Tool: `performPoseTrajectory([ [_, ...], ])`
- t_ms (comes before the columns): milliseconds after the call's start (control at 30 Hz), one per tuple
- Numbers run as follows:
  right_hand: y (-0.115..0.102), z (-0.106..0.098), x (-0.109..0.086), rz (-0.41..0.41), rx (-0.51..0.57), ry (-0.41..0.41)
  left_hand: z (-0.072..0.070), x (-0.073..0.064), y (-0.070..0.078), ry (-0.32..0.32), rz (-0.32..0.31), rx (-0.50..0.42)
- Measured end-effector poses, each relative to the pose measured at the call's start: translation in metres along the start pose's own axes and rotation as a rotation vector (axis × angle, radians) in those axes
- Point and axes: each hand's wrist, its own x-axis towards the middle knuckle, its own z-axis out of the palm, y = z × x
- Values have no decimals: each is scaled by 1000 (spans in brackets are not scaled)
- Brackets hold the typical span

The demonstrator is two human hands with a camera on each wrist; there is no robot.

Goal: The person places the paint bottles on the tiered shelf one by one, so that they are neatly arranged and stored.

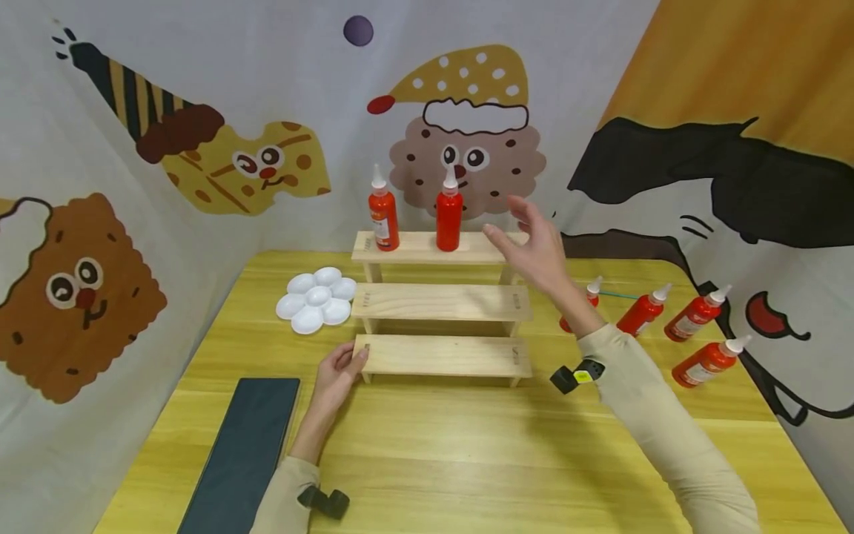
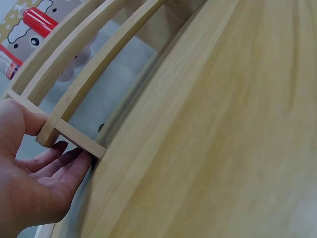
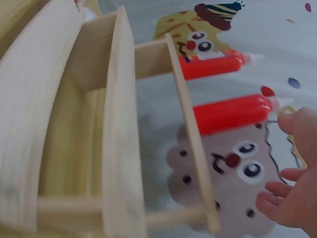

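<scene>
A three-tier wooden display stand rises in steps on the table. My left hand grips the left end of its lowest tier; the left wrist view shows the thumb on the board and the fingers beside the leg. Two red squeeze bottles with white nozzle caps stand upright on the top tier: one bottle at the left end, another bottle near the middle. Just right of the middle bottle, my right hand hovers over the top tier's right part, fingers spread and holding nothing.
Right of the stand, several red bottles lie tilted or on their sides, with a thin teal stick among them. A white flower-shaped palette sits left of the stand. Nearer lies a dark flat board. A cartoon-printed cloth hangs behind.
</scene>
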Motion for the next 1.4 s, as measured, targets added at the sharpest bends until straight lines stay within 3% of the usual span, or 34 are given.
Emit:
performPoseTrajectory([
  [267, 4, -57, -15, -8, -73, 178, 0, 0, -1, -5, 0, -5],
  [433, 7, -88, -24, 41, -134, 268, -1, 0, -1, -8, 9, -2],
  [833, 30, -166, -70, 322, -216, 452, 2, -2, -1, 16, 22, -11],
  [1133, 54, -192, -102, 491, -247, 551, 1, -2, 0, 14, 25, -15],
  [1400, 74, -197, -139, 680, -235, 538, 2, 0, -2, 24, 27, -15],
])
